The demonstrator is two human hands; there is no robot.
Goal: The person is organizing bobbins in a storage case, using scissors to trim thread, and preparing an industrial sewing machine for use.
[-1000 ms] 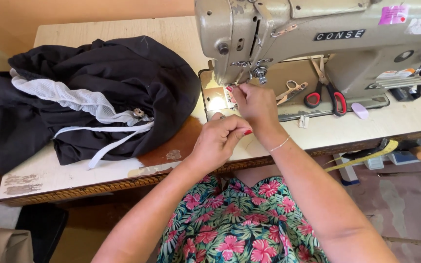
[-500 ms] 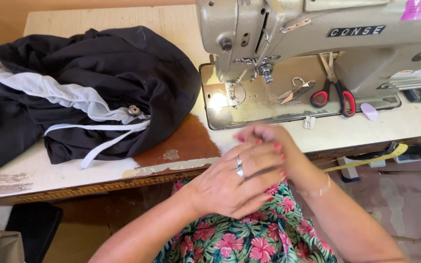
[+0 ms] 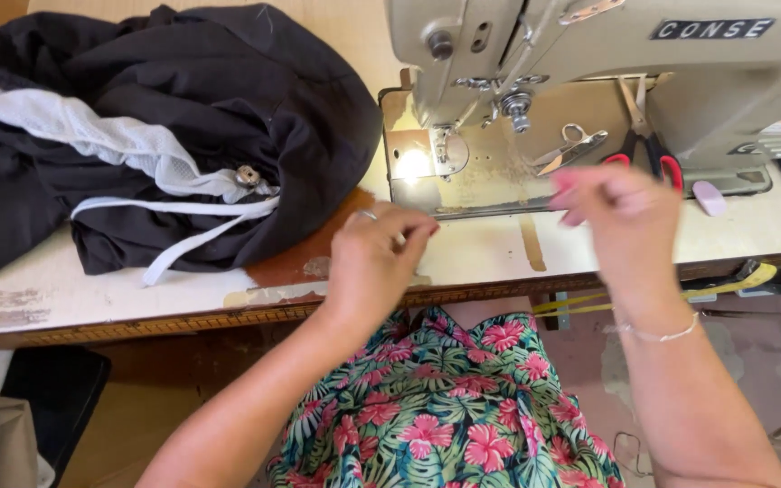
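Now apart, left hand (image 3: 374, 262) fingers pinched, right hand (image 3: 621, 221) blurred, grip unclear.

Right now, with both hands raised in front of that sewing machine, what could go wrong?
The right hand is blurred, seemingly moving, just in front of the red-handled scissors and small snips; it might knock them or get nicked. The left hand hovers near the lit needle area, so a finger might stray under it. The black garment lies heaped beside the machine, and its white straps might snag.
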